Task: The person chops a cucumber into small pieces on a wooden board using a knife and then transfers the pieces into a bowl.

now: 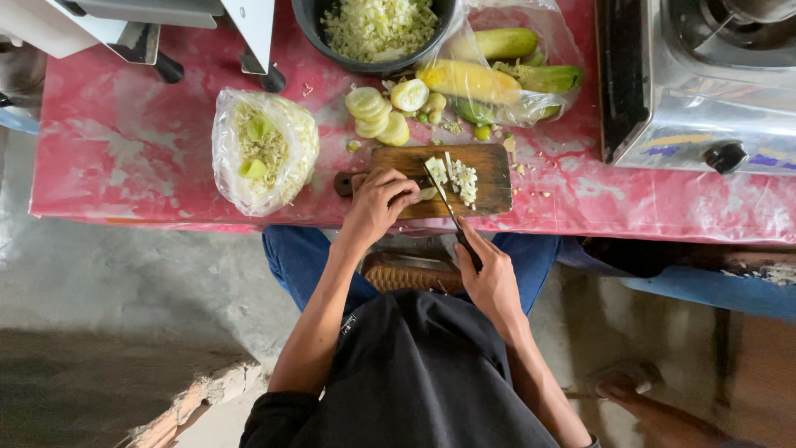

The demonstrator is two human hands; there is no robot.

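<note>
Pink plastic covers the table [124, 141], and a wooden cutting board [489, 187] lies at its near edge. On this board the left hand [377, 203] presses a pale slice [427, 193] with curled fingers, while the right hand [491, 278] is closed around a knife [444, 199] beside chopped pieces [463, 178]. Round slices [377, 112] and a black bowl [311, 25] lie farther away, a plastic bag [264, 149] on the left.

— What colours are seen on the table?
— A mottled pink and white plastic table cover [124, 141] is seen, with a dark brown wooden chopping board [489, 178] on it.
— And the food?
— Pale yellow-green vegetable slices [377, 112] are noted, and whitish shreds in a black round bowl [311, 21]
</note>
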